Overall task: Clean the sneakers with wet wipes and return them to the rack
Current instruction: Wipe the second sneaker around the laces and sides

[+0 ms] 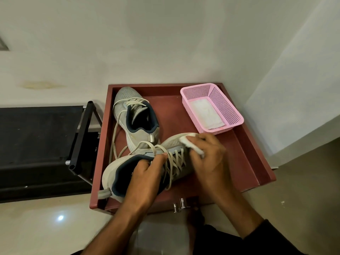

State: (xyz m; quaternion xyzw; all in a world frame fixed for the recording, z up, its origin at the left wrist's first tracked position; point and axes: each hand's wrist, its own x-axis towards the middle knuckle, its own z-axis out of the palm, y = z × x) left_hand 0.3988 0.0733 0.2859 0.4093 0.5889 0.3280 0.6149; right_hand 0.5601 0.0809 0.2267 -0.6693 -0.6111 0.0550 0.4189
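Two grey sneakers sit on a reddish-brown table (pixel 244 155) with a raised rim, in the middle of the frame. The near sneaker (pixel 128 170) lies at centre, heel toward the lower left and toe toward the right. The left hand (pixel 147 173) holds it at the collar, its grip curled, with fingers tucked inside the opening and the thumb over the tongue beside the laces. The right hand (pixel 207 153) pinches a crumpled white wet wipe (pixel 189 142) and presses it onto the mesh toe. That hand hides most of the toe's right side.

The far sneaker (pixel 136 116) lies just behind, toe toward the top of the frame, with its heel touching the near one. Its loose laces trail down the left side of the table.

At upper right of the table stands a pink perforated basket (pixel 228 111) with a flat white sheet in its bottom, close to the right hand. Left of the table, a black rack (pixel 81 137) with a tubular frame stands on the pale floor (pixel 36 227). Two small metal knobs (pixel 178 205) show at the table's front edge.
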